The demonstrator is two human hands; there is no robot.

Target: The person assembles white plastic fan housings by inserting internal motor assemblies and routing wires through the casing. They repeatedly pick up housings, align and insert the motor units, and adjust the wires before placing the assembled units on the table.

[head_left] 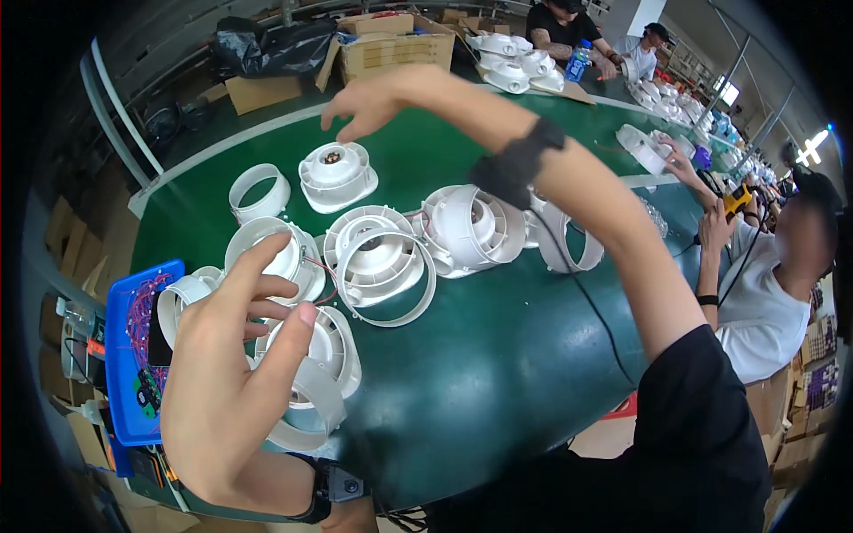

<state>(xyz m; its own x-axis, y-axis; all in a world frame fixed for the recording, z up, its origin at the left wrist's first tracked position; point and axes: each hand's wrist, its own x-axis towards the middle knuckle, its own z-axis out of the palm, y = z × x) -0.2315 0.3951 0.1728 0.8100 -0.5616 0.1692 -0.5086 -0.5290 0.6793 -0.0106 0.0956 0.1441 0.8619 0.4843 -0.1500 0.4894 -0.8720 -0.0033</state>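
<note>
My left hand is in front at the left, its thumb and fingers apart, with nothing visible in its grasp. Just beyond its fingertips sits a white plastic fan housing with red wires, partly hidden by the hand. Another white housing and a loose white ring lie beside the thumb. Farther off, my right hand reaches across with fingers bent and apart, holding nothing. Below it stands a white housing with a copper-coloured centre. More housings and a thin ring fill the middle.
At the left edge of the green table is a blue tray of red wires and circuit boards. A cable hangs from the black band on my right forearm. To the right, a co-worker holds a yellow tool. Cardboard boxes stand behind.
</note>
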